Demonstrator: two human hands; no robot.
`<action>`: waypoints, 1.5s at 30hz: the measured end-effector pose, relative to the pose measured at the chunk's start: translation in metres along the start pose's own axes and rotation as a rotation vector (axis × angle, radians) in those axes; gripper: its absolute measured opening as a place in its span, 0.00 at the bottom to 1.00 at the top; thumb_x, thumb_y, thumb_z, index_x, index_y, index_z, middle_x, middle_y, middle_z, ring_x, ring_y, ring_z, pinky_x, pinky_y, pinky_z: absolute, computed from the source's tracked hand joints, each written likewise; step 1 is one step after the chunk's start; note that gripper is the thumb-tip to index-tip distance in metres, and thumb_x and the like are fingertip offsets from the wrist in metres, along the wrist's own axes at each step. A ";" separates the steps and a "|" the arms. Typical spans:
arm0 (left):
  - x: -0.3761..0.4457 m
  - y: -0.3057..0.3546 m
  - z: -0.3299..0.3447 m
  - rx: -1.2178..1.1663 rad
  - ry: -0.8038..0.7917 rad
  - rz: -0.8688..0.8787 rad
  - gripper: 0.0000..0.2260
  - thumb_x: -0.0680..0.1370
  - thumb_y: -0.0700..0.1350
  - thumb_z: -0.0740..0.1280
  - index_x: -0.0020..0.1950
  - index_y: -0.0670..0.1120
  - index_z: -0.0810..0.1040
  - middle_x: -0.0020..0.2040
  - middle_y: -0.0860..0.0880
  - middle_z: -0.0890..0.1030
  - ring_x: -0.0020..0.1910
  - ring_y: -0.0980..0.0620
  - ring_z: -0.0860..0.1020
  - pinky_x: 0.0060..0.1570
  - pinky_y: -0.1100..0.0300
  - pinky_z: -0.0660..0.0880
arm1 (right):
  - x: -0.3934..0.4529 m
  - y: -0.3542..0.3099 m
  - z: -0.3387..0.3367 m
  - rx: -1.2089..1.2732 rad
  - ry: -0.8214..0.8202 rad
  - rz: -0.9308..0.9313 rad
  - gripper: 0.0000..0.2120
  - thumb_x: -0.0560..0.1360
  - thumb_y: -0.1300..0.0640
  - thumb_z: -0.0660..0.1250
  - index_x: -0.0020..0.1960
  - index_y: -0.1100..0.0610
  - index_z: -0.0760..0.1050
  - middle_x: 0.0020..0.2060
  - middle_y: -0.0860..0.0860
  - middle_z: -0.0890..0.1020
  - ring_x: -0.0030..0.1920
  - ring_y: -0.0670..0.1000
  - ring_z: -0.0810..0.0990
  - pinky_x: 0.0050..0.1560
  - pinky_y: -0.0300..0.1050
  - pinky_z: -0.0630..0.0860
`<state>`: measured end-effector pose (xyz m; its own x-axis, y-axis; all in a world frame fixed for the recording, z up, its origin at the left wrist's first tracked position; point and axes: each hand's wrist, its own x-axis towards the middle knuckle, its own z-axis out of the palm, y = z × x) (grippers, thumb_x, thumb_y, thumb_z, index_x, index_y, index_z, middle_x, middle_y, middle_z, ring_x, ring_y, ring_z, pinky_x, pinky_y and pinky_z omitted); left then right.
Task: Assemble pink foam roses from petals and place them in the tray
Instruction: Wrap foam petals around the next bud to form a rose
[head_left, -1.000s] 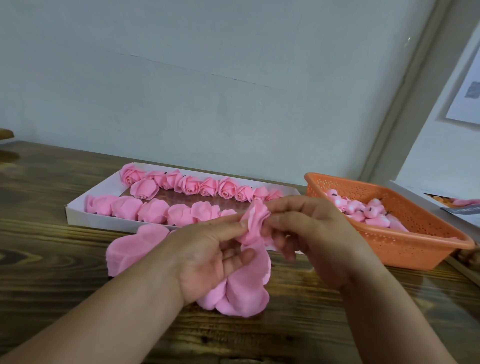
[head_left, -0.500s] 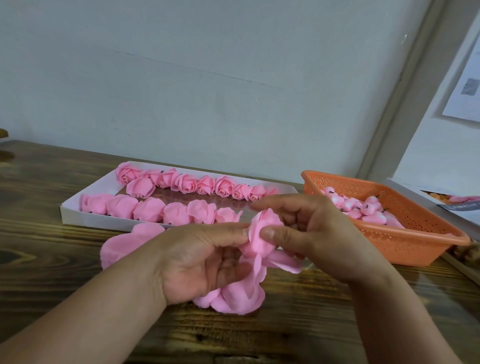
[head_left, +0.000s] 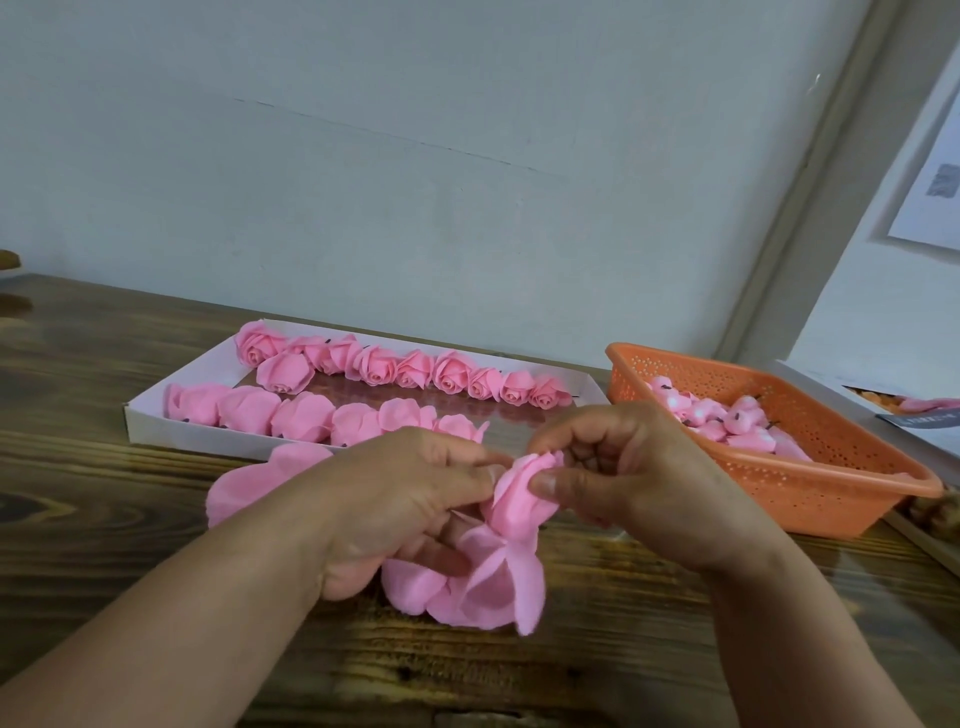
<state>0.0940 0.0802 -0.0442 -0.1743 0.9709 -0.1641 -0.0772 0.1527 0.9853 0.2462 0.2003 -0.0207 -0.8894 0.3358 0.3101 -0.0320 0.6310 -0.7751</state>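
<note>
The left hand (head_left: 415, 499) and the right hand (head_left: 618, 473) meet over the wooden surface (head_left: 104, 519), and both have hold of one half-made rose (head_left: 514, 499). The right hand's thumb presses the rolled pink bud from the near side while its curled fingers close on it from behind. The left hand's fingers are bent around the lower part of the same piece, its fingertips against the bud's left side. Below the two hands, loose petals (head_left: 483, 587) that belong to the piece hang down and fan out, unwrapped, reaching to the surface.

Just behind the left hand, partly hidden by its wrist, a flat pink petal sheet (head_left: 249, 483) lies on the surface. Beyond both hands sits a shallow white tray (head_left: 156, 421) holding two rows of finished roses (head_left: 374, 364): the far row shows spiral centres, the near row shows rounded backs.

To the right of the right hand, and close behind it, stands an orange perforated basket (head_left: 810, 483) with small pink buds (head_left: 722, 421) piled inside. Past the basket, at the right edge, part of another box shows, with something pink in it; what it is cannot be told.
</note>
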 end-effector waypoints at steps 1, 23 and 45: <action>0.000 0.001 -0.001 0.026 0.008 0.005 0.09 0.78 0.42 0.65 0.51 0.44 0.85 0.38 0.45 0.82 0.31 0.54 0.77 0.29 0.65 0.74 | 0.000 -0.001 0.000 0.007 0.005 -0.005 0.11 0.71 0.68 0.70 0.39 0.53 0.82 0.28 0.51 0.75 0.26 0.44 0.68 0.26 0.35 0.66; 0.002 -0.001 0.009 -0.232 0.030 0.281 0.13 0.60 0.36 0.72 0.43 0.43 0.82 0.40 0.38 0.84 0.36 0.48 0.83 0.37 0.58 0.82 | 0.002 0.006 -0.002 0.075 0.243 0.011 0.07 0.72 0.69 0.68 0.41 0.59 0.79 0.23 0.47 0.76 0.22 0.45 0.69 0.22 0.37 0.66; 0.002 -0.002 0.010 -0.165 0.115 0.266 0.04 0.61 0.45 0.71 0.33 0.52 0.84 0.29 0.46 0.81 0.26 0.55 0.79 0.24 0.67 0.73 | 0.004 0.003 0.007 0.070 0.159 0.015 0.09 0.72 0.69 0.69 0.39 0.57 0.80 0.25 0.49 0.77 0.23 0.43 0.68 0.23 0.35 0.65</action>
<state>0.1041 0.0836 -0.0454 -0.3192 0.9439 0.0846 -0.1705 -0.1449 0.9746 0.2393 0.1983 -0.0253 -0.8070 0.4547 0.3768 -0.0554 0.5769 -0.8149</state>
